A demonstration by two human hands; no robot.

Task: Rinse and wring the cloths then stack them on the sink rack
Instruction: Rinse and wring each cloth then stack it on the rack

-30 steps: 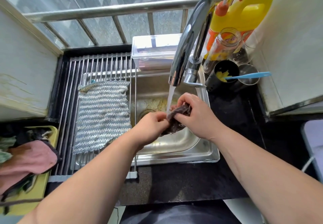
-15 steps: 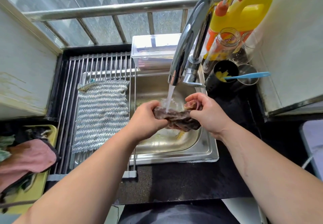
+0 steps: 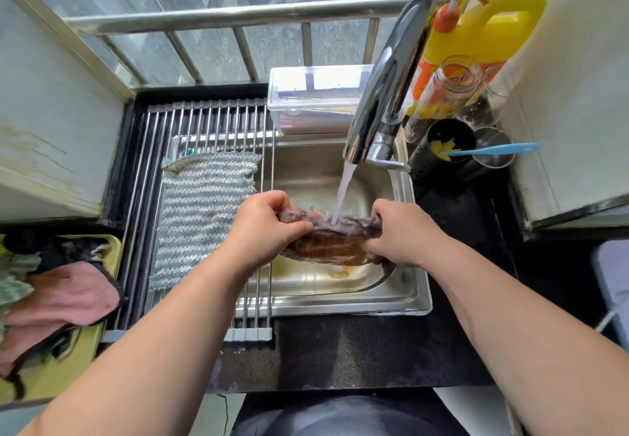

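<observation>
A wet dark brown cloth (image 3: 335, 243) is stretched between my hands over the steel sink (image 3: 401, 296). My left hand (image 3: 265, 231) grips its left end and my right hand (image 3: 401, 231) grips its right end. Water from the chrome tap (image 3: 384, 95) falls onto the cloth's top edge. A grey-and-white striped cloth (image 3: 200, 210) lies flat on the roll-up sink rack (image 3: 211, 122), left of my left hand. More cloths, a pink one (image 3: 64, 296) on top, lie piled in a yellow tray (image 3: 68, 367) at the far left.
Behind the sink stands a clear plastic box (image 3: 316, 98). At the right of the tap are a yellow detergent jug (image 3: 483, 30), a glass jar (image 3: 442, 95), a black holder (image 3: 446, 146) and a blue-handled brush (image 3: 493, 149). Dark counter runs along the front.
My hands have moved apart, pulling the bunched brown cloth out flat and wide under the running water. The striped cloth on the rack has not moved.
</observation>
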